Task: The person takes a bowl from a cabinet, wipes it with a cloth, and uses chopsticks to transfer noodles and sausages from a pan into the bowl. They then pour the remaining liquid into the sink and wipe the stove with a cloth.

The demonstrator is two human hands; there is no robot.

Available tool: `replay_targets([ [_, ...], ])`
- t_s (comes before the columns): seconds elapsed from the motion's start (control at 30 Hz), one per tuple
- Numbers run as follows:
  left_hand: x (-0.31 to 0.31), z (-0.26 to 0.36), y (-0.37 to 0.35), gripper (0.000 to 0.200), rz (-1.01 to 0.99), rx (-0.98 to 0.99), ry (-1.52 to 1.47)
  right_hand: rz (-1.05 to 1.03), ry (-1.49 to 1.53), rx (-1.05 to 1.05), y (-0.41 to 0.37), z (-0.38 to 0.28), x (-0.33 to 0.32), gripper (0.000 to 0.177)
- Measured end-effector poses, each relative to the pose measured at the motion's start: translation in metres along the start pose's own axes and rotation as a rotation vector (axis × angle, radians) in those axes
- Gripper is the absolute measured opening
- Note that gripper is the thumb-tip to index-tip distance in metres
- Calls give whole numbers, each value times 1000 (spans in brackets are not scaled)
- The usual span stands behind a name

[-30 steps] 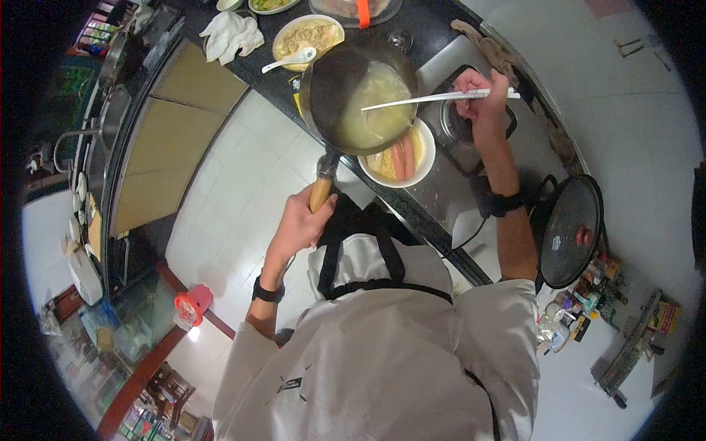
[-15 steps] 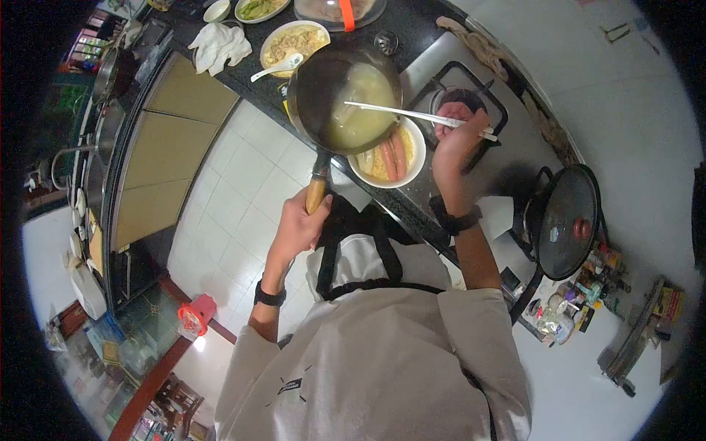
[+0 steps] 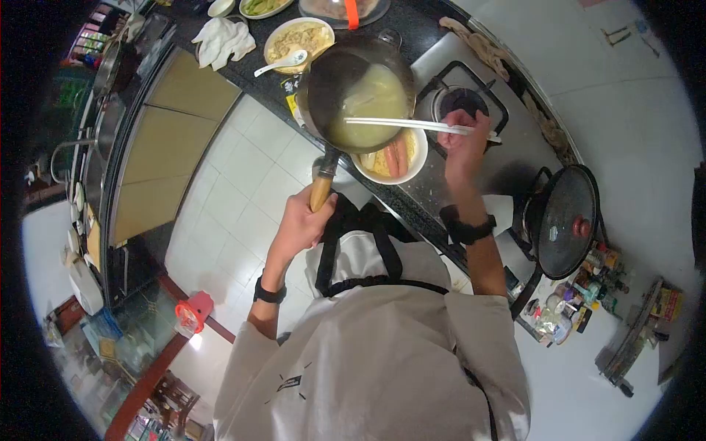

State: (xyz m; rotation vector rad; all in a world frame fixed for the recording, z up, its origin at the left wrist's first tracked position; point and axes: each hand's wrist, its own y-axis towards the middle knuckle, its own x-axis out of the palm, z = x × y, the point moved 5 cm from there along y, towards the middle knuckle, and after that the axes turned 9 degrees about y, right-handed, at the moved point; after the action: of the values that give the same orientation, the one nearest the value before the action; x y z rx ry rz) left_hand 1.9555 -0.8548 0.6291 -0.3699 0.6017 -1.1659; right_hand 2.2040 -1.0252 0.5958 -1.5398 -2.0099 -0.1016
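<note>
Compared with half a second ago, the pan [image 3: 316, 92] has edged towards the stove [image 3: 434, 62], uncovering more of the yellow packet [image 3: 293, 109] at the worktop's [image 3: 257, 84] front edge. The chopsticks [image 3: 412, 123] lie more level across it, their tips lower in the pale broth [image 3: 375, 95]. The left hand [image 3: 305, 217] keeps its fingers clamped round the wooden handle; the right hand [image 3: 465, 143] has its fingers closed on the chopsticks, in front of the burner [image 3: 456, 106].

The pan is held above the worktop's front edge, tilted so the broth gathers on the stove side. Its rim hides the rear of the white bowl [image 3: 421, 158], which stands near that edge beside the stove with two sausages [image 3: 397, 158] in it. Whether pan and bowl touch cannot be told.

The pan also covers one side of the plate [image 3: 267, 45] behind it, where a white spoon [image 3: 279, 65] rests. Further left along the worktop lies a white cloth [image 3: 223, 40]; a brown cloth [image 3: 474, 48] lies along its back edge. A lidded pan [image 3: 566, 220] stands well apart, to the right.
</note>
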Motion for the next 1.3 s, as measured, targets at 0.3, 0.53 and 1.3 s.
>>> replay_targets([
  [0.3, -2, 0, 1, 20, -62, 41, 51, -627, -719, -444, -28, -109, 68, 53],
  [0.53, -4, 2, -2, 18, -82, 16, 106, -883, -978, -476, -5, -96, 93, 45],
  [1.3, -6, -2, -5, 18, -64, 57, 114, -1001, -762, -58, 24, -71, 134, 45],
])
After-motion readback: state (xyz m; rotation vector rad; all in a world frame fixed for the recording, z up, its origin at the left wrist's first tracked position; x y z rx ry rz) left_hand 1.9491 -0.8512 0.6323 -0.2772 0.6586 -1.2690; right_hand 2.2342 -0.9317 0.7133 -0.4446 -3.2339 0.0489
